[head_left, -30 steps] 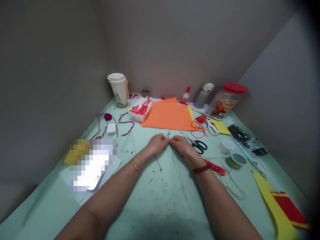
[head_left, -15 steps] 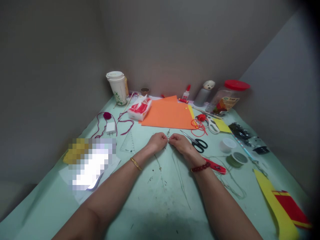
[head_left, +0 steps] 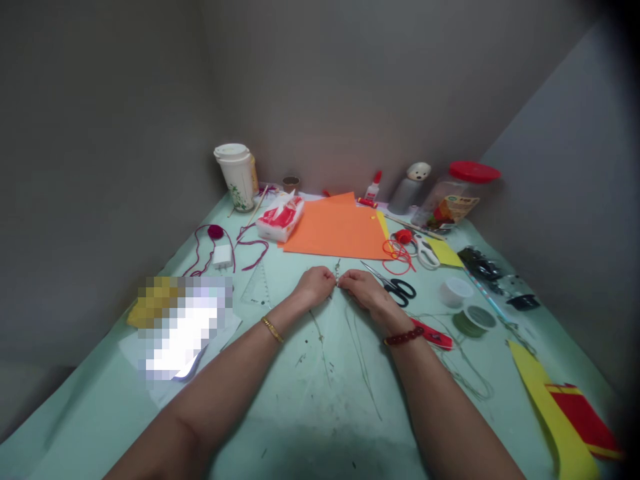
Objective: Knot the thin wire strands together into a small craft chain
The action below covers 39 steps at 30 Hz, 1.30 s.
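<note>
Nearest, thin thread trails toward five o'clock over the surface; its slack could tangle if dragged. Beyond, at the centre, the fingers of the left hand and right hand look closed, seemingly pinching a thin beaded strand that points to twelve. Small beads could slip if either pinch loosens. Scissors lie around three o'clock, close enough to be knocked. Farther, at twelve, is orange paper.
</note>
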Available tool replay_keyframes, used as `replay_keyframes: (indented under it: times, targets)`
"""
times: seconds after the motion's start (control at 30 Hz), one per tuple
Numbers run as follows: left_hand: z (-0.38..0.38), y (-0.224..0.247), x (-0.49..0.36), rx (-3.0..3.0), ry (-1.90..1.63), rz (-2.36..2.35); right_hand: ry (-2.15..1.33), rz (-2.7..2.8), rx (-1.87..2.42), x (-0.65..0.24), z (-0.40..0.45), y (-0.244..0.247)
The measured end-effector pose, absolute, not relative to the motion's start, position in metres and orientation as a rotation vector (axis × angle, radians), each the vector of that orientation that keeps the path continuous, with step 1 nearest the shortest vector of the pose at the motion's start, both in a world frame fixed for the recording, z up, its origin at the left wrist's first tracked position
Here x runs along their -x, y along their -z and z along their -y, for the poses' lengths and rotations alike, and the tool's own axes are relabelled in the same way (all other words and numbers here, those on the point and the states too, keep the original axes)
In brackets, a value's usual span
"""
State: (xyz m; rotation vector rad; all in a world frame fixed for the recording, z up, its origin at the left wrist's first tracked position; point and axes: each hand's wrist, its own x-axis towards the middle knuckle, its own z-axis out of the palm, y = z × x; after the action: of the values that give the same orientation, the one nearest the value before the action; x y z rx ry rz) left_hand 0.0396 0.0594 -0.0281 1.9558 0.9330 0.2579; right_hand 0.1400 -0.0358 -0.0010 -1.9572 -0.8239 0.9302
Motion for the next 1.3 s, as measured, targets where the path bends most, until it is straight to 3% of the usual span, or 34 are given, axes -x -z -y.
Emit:
replay_keyframes:
  times: [0.77,1.3]
  targets:
    - [-0.053,0.019,-0.039,-2.025,-0.26,-0.965,-0.768,0.874,2.066,-0.143,0.033,0.013]
    - [-0.057,0.017,-0.033,-2.037,-0.254,-0.9,-0.902,0.839,1.954,-0.145,0.037,0.01]
